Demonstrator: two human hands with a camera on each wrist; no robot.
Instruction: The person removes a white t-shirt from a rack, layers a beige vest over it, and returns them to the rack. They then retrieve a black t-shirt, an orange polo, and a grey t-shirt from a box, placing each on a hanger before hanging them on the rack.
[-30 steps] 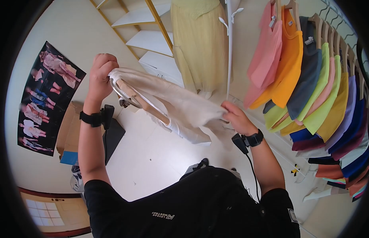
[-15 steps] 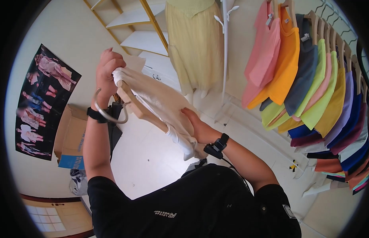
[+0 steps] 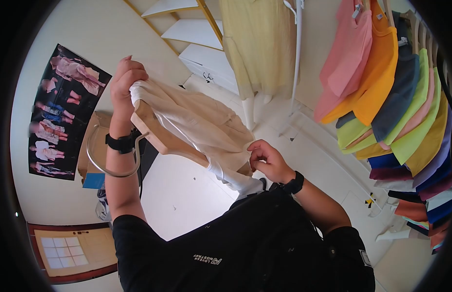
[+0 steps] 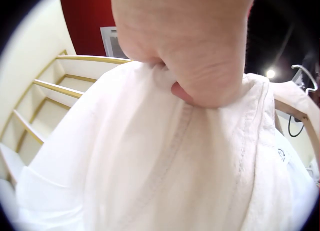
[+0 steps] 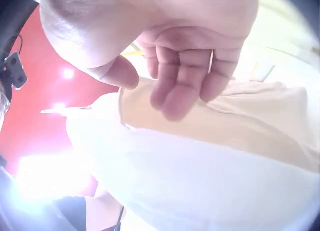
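A cream and white garment spreads between both hands on a wooden hanger, whose metal hook points towards the wearer. My left hand grips the cloth near one hanger end; the left wrist view shows that hand closed on the garment, a seam running below it. At the garment's other side is my right hand. In the right wrist view the right hand has loosely bent fingers, the thumb apart, with fingertips over the garment; contact with the cloth is unclear.
Coloured tops hang along a rack at the right. A mannequin in a pale yellow skirt stands ahead, beside white shelves. At the left are a poster and a cardboard box.
The right hand left the garment's far edge, passed over its near part and is now at its side edge. The hanger's hook has swung towards the wearer, and the view has shifted.
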